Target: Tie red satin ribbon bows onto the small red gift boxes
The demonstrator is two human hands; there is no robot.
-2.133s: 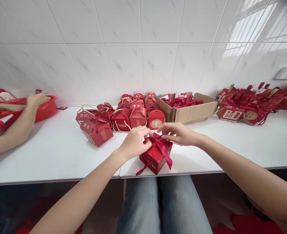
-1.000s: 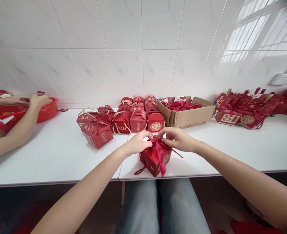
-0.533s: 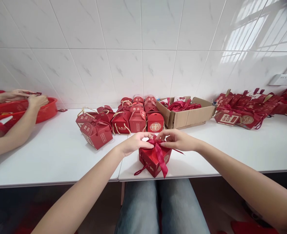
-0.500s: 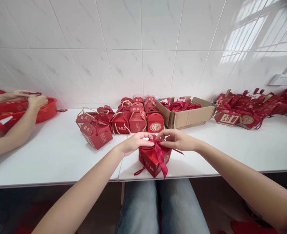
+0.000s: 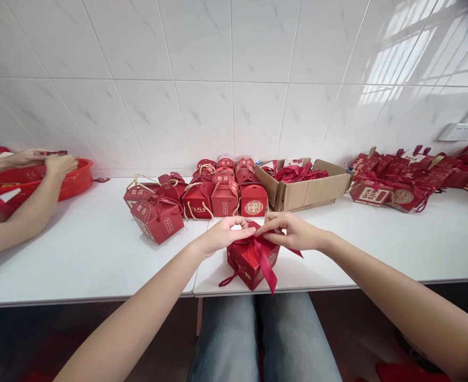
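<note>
A red gift box (image 5: 247,265) with gold print stands at the front edge of the white table, one corner towards me. Crimson ribbon (image 5: 264,263) lies over its top, one tail hanging down the front and another sticking out to the right. My left hand (image 5: 226,232) pinches the ribbon at the top of the box from the left. From the right, my right hand (image 5: 288,230) has its fingers closed on the ribbon beside the left fingertips. A dark red cord hangs at the box's lower left.
Several red boxes (image 5: 225,196) stand behind. A cardboard box (image 5: 315,193) of ribbons is right of them, with more red boxes (image 5: 403,193) farther right. At left, another person's hands (image 5: 61,163) work over a red basin (image 5: 83,178).
My right hand has shifted slightly and its fingers have bent differently at the ribbon. The hanging ribbon tail has moved a little right and down.
</note>
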